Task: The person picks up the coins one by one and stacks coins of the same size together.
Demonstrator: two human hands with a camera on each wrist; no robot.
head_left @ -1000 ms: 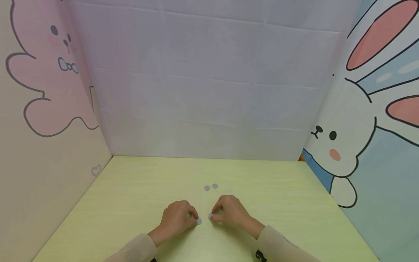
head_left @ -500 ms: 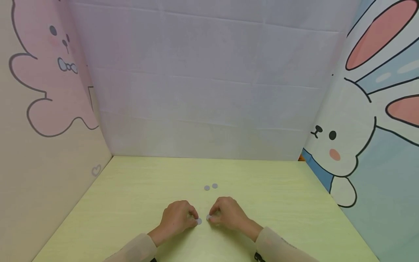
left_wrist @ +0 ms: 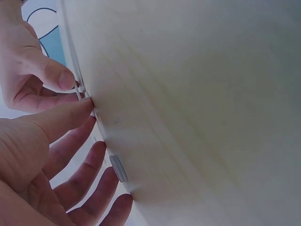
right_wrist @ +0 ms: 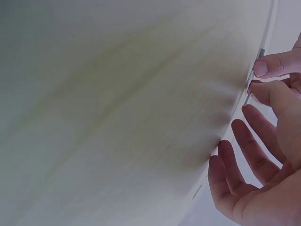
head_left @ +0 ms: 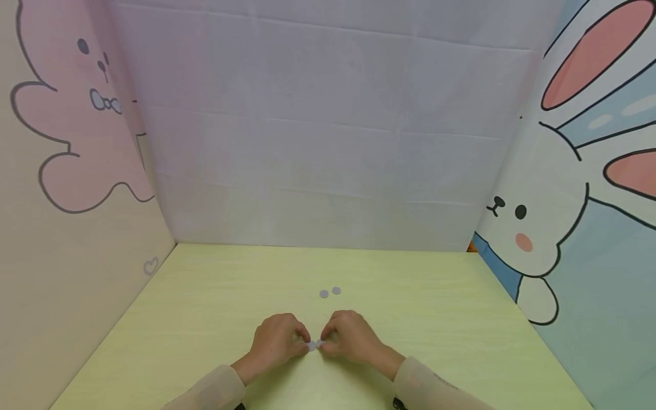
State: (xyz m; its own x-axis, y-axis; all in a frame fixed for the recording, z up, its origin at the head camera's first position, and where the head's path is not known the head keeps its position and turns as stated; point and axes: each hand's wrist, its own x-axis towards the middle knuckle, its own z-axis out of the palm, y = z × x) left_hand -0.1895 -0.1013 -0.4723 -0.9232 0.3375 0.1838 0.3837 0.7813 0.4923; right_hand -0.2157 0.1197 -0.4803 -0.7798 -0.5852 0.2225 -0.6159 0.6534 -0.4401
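Left disc [head_left: 312, 346]: head view; grey, round, on the yellow-green table [head_left: 230, 285].
Left hand [head_left: 281, 340]: left of the left disc, thumb and forefinger pinching its edge.
Right disc [head_left: 320, 343]: grey, just right of the left disc; I cannot tell whether the two touch.
Right hand [head_left: 353, 337]: further right of the left disc, thumb and forefinger pinching the right disc.
Far discs [head_left: 324, 294]: two, lying near each other, beyond the left disc and slightly right of it.
Back cloth [head_left: 328, 142]: pale, creased, well beyond the left disc.
Pink bear drawing [head_left: 87, 131]: well to the left of the left disc.
Rabbit drawing [head_left: 543, 210]: well to the right of the left disc.
Left fingers: left wrist view; thumb and forefinger mostly hide the left disc, the other fingers loosely bent beside it.
Right thumb: right wrist view; against the right disc, a thin edge close by the left disc.
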